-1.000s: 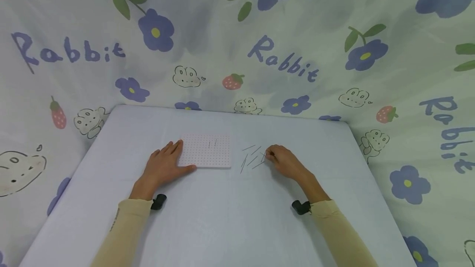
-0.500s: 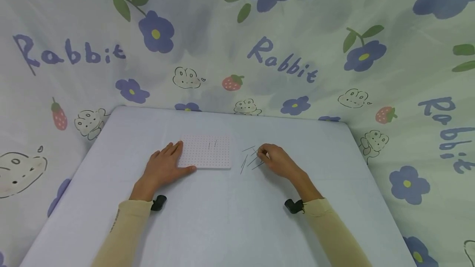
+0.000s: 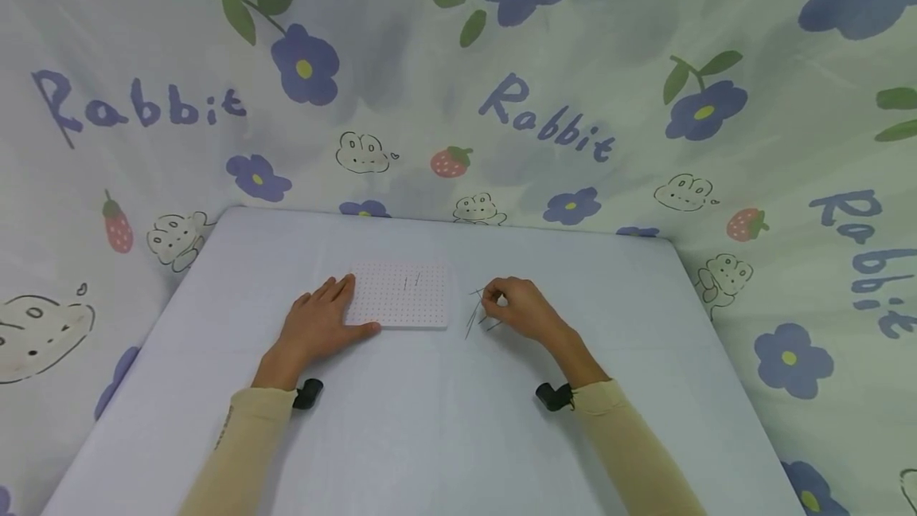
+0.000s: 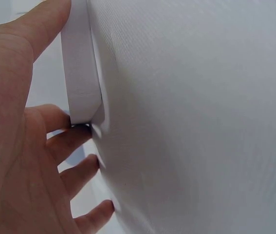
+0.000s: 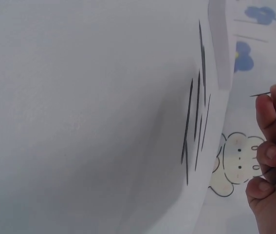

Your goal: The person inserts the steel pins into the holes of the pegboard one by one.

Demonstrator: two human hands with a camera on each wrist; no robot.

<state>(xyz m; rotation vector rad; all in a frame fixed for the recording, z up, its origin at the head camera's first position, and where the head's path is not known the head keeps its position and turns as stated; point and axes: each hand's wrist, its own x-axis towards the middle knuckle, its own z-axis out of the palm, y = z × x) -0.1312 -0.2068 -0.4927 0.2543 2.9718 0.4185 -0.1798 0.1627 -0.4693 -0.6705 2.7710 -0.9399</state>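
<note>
My left hand (image 3: pixel 318 331) lies at the left side of a white pegboard (image 3: pixel 397 313), fingers spread along that edge and thumb against the front edge. In the left wrist view the board's corner (image 4: pixel 82 92) sits between thumb and fingers. Two thin dark needles (image 3: pixel 405 284) stand upright in the upper part of the board. My right hand (image 3: pixel 523 310), above the table right of the board, pinches a thin pointed needle (image 5: pixel 260 94) between thumb and index finger. Beneath it lie several loose dark needles (image 5: pixel 188 119), partly hidden by the hand in the head view.
The white-covered table (image 3: pixel 444 428) ends at the back against a curtain (image 3: pixel 401 86) printed with flowers, rabbits and strawberries. Black wrist cameras (image 3: pixel 553 396) sit by both sleeve cuffs, over the front part of the table.
My right hand has moved left over the loose needles toward the board, carrying a needle, and now covers more of them. The left hand and the board have stayed put.
</note>
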